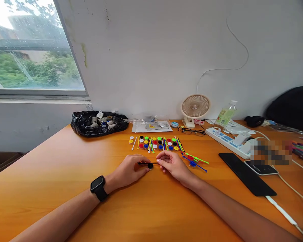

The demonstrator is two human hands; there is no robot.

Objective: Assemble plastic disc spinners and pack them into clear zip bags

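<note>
A small black disc [150, 166] stands low over the table in front of me, with the thumb and index finger of my left hand [130, 169] closed around its left side. Across the top of the disc lies a thin black plastic arrow [144, 163]. Its right end is pinched between the thumb and fingers of my right hand [170, 164]. Just beyond both hands are rows of coloured round discs [155, 143] with several arrows between them. To the right of my right hand lie a blue arrow [200, 167], a green arrow [200, 159] and a blue disc [192, 163].
At the back left sits a black plastic bag [77, 126] holding rolls. Along the wall stand a beige fan [195, 106], glasses [194, 131] and a bottle [227, 112]. A power strip [217, 136], a black slab [247, 174] and cables occupy the right side.
</note>
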